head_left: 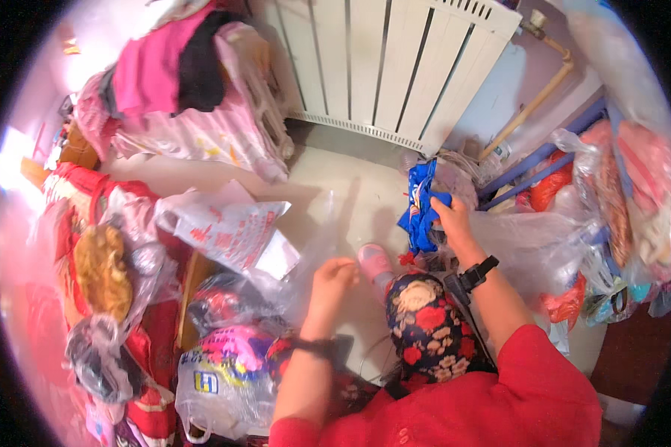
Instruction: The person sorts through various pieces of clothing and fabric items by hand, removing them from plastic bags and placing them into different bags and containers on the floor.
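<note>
My right hand [452, 217] is closed on a crumpled blue plastic bag [423, 212] with small light and red markings, holding it up right of centre. My left hand [335, 274] is curled in front of my body, its fingertips drawn together. Whether anything is pinched in them I cannot make out; a faint sheet of clear plastic [317, 246] shows beside it. Left of that hand, a white plastic bag [235, 231] with red print lies on top of white paper [278, 255]. Below it sits a filled see-through bag [227, 380] with colourful contents.
A white radiator [365, 67] stands against the wall ahead. Pink cloth [179, 138] covers something at the far left. Red bedding [153, 365] with more bags lies at the left. Stuffed plastic bags [529, 231] crowd a blue rack [574, 123] on the right. My pink shoe [375, 261] rests on the floor.
</note>
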### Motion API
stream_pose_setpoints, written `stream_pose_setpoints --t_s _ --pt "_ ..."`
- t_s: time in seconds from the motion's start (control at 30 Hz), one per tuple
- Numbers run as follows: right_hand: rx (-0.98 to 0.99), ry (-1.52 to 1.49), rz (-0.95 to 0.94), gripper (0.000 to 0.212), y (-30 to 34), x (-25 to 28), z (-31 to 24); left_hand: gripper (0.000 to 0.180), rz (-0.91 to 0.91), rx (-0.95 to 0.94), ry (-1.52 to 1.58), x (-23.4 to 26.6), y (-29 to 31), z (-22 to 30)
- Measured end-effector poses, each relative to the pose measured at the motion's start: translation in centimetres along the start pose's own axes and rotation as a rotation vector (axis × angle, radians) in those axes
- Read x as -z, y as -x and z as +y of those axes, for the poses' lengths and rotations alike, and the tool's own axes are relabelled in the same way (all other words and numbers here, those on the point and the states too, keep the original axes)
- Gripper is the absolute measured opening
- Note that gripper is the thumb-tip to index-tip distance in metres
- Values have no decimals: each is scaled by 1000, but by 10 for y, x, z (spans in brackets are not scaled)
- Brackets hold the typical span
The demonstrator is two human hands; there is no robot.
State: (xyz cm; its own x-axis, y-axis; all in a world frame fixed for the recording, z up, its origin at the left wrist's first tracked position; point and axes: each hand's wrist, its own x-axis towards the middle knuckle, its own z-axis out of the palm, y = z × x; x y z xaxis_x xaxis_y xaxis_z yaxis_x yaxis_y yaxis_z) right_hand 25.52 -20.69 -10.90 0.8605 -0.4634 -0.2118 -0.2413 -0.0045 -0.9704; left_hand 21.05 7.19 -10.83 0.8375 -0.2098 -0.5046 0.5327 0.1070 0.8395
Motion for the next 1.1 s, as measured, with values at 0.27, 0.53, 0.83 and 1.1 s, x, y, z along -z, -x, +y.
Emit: stream_pose_setpoints --t_s 0.27,0.53,0.83,1.1 --pt "257 -120 -595 15 82 -17 -167 34 125 -190 -66 4 75 -36" --pt "396 115 -999 14 203 -22 -291 87 708 -884 -546 36 157 9" --pt "821 519 -1209 11 243 -27 -335 52 15 -563 -224 33 205 77" --pt "685 220 -727 44 162 56 -269 22 107 -587 511 34 185 54"
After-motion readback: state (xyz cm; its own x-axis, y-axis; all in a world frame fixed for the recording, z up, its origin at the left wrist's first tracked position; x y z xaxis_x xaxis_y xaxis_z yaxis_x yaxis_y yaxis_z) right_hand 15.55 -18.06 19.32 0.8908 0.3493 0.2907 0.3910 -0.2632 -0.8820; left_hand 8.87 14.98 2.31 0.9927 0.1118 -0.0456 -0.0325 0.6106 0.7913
